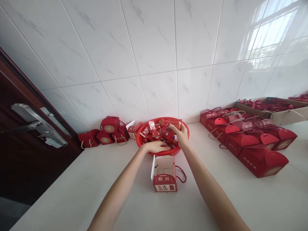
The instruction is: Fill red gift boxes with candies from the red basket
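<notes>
A red plastic basin (pixel 139 141) full of red-wrapped candies (pixel 154 131) stands against the wall. My left hand (pixel 157 146) reaches over its near rim, fingers stretched out among the candies and fingertips partly hidden. At the right side of the basin, my right hand (pixel 181 134) has its thumb pressed on a red wrapped candy (pixel 176 123); its other fingers are mostly hidden. Just in front of the basin, between my forearms, an open red-and-white gift box (pixel 165 183) stands upright. A dark red cord handle lies at its right side, and its white inside shows.
Several closed red gift boxes (pixel 258 160) are grouped on the right of the white table (pixel 72 189). Behind them a cardboard box (pixel 286 116) holds red items. Small red boxes (pixel 110 125) and an open white-sided box (pixel 134 129) stand left of the basin. A dark door (pixel 21 154) is at far left.
</notes>
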Available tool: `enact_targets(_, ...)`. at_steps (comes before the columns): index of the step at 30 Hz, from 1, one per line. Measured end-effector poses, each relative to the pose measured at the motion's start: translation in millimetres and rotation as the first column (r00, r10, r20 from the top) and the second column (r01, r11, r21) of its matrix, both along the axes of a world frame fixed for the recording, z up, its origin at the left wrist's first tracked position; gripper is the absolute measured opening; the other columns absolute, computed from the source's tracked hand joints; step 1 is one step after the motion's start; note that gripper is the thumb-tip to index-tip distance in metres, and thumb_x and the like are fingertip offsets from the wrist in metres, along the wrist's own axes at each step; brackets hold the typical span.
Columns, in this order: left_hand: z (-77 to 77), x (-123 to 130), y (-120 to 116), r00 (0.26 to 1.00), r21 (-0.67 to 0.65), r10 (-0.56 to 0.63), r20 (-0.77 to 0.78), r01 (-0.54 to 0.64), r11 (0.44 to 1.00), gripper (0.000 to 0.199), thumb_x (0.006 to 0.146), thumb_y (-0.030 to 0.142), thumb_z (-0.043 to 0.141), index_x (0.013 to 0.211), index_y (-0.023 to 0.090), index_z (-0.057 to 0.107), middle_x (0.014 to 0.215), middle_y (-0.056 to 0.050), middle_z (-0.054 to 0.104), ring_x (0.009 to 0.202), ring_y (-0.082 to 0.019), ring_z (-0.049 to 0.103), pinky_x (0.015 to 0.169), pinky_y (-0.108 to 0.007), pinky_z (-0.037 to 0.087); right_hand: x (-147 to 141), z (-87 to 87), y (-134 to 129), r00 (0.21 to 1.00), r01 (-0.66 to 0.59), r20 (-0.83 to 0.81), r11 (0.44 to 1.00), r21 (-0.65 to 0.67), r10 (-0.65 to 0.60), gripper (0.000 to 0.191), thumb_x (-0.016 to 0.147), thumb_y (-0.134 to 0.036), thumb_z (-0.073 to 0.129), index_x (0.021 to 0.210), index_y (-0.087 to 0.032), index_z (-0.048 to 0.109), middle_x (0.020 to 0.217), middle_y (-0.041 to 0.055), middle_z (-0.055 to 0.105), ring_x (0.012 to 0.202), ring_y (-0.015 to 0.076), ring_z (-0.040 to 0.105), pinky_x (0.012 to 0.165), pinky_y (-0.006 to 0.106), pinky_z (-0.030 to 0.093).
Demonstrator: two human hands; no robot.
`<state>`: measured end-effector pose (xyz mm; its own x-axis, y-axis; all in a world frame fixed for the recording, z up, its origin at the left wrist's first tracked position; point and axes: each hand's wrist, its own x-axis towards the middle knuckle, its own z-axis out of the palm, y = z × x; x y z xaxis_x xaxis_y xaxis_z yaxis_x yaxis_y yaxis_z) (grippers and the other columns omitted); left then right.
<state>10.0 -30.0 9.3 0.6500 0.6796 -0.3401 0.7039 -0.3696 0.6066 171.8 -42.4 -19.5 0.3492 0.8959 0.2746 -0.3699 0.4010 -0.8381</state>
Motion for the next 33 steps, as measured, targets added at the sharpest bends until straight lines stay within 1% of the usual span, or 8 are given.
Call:
enact_targets(3, -3.0, 9.9, 4.3, 0.998, 0.066, -0.043, -0.043, 0.045, 0.997, 0.023, 0.081, 0.041, 0.063, 0.091, 0.024, 0.075, 0.109, -0.004, 0.075, 0.103, -0.026, 0.065, 0.086, -0.029, 0.046, 0.3, -0.5, -0.1, 1.000, -0.008, 0.008, 1.000, 0.003, 0.008, 0.034, 0.067, -0.044, 0.079, 0.085, -0.021, 0.062, 0.084, 0.0026, 0.072, 0.081, 0.0226, 0.069, 0.075, 0.037, 0.058)
enact_targets(6, -9.1, 17.6, 10.6, 0.994, 0.106, -0.057, -0.088, 0.066, 0.992, 0.016, 0.072, 0.025, 0.065, 0.086, 0.022, 0.072, 0.104, -0.006, 0.074, 0.092, -0.026, 0.065, 0.077, -0.030, 0.046, 0.9, -0.9, 0.0, 1.000, -0.011, 0.015, 1.000, -0.003, 0.011, 0.033, 0.068, -0.043, 0.079, 0.085, -0.021, 0.063, 0.085, 0.0025, 0.073, 0.082, 0.0229, 0.069, 0.075, 0.036, 0.058)
enact_targets(11, -17.1, 17.5, 15.7, 0.995, 0.096, -0.070, -0.066, 0.076, 0.992, 0.022, 0.061, 0.010, 0.060, 0.080, 0.020, 0.068, 0.089, -0.006, 0.072, 0.078, -0.025, 0.064, 0.066, -0.030, 0.046, 1.0, 0.0, -0.2, 1.000, -0.027, -0.003, 1.000, 0.002, 0.027, 0.032, 0.068, -0.041, 0.079, 0.086, -0.020, 0.064, 0.085, 0.0027, 0.072, 0.082, 0.0224, 0.069, 0.075, 0.036, 0.057)
enact_targets(18, -17.0, 9.9, 10.5, 0.996, 0.057, -0.061, 0.072, 0.057, 0.997, 0.026, 0.070, 0.018, 0.059, 0.093, 0.019, 0.071, 0.101, -0.006, 0.073, 0.093, -0.024, 0.066, 0.078, -0.028, 0.050, 0.5, -1.0, 1.1, 1.000, -0.012, 0.018, 1.000, 0.010, 0.012, 0.033, 0.068, -0.043, 0.078, 0.086, -0.021, 0.063, 0.086, 0.0023, 0.072, 0.081, 0.0216, 0.068, 0.075, 0.036, 0.057)
enact_targets(22, -16.8, 11.0, 8.8, 0.998, 0.026, -0.039, 0.049, 0.038, 0.999, 0.021, 0.070, 0.022, 0.062, 0.088, 0.021, 0.074, 0.100, -0.005, 0.074, 0.092, -0.024, 0.067, 0.077, -0.028, 0.049, 0.8, -1.7, 1.4, 1.000, -0.012, 0.004, 1.000, 0.012, 0.012, 0.033, 0.068, -0.043, 0.079, 0.087, -0.021, 0.063, 0.086, 0.0027, 0.072, 0.082, 0.0221, 0.068, 0.076, 0.036, 0.057)
enact_targets(26, -16.7, 10.4, 9.4, 0.999, -0.001, -0.047, 0.020, 0.047, 0.999, 0.025, 0.075, 0.027, 0.061, 0.095, 0.025, 0.076, 0.108, -0.003, 0.075, 0.099, -0.025, 0.066, 0.082, -0.029, 0.048, 1.0, -0.5, 0.2, 1.000, -0.011, 0.024, 1.000, 0.012, 0.011, 0.032, 0.068, -0.042, 0.078, 0.085, -0.021, 0.063, 0.084, 0.0024, 0.072, 0.081, 0.0220, 0.068, 0.075, 0.036, 0.057)
enact_targets(30, -15.9, 8.7, 10.2, 0.994, -0.054, -0.068, 0.080, 0.073, 0.996, 0.026, 0.075, 0.031, 0.066, 0.098, 0.026, 0.077, 0.114, -0.003, 0.073, 0.107, -0.026, 0.064, 0.085, -0.028, 0.048, 0.8, 1.0, -0.9, 1.000, -0.010, 0.022, 1.000, 0.014, 0.010, 0.030, 0.068, -0.041, 0.079, 0.083, -0.021, 0.063, 0.082, 0.0015, 0.071, 0.079, 0.0213, 0.068, 0.074, 0.035, 0.057)
enact_targets(33, -13.1, 9.2, 9.0, 0.990, -0.065, -0.086, 0.109, 0.093, 0.994, 0.023, 0.076, 0.030, 0.065, 0.095, 0.026, 0.077, 0.111, -0.003, 0.073, 0.104, -0.024, 0.064, 0.083, -0.027, 0.048, 0.8, 1.5, -1.1, 1.000, -0.011, 0.026, 1.000, 0.014, 0.011, 0.029, 0.068, -0.039, 0.079, 0.083, -0.020, 0.062, 0.082, 0.0012, 0.071, 0.078, 0.0206, 0.067, 0.074, 0.035, 0.056)
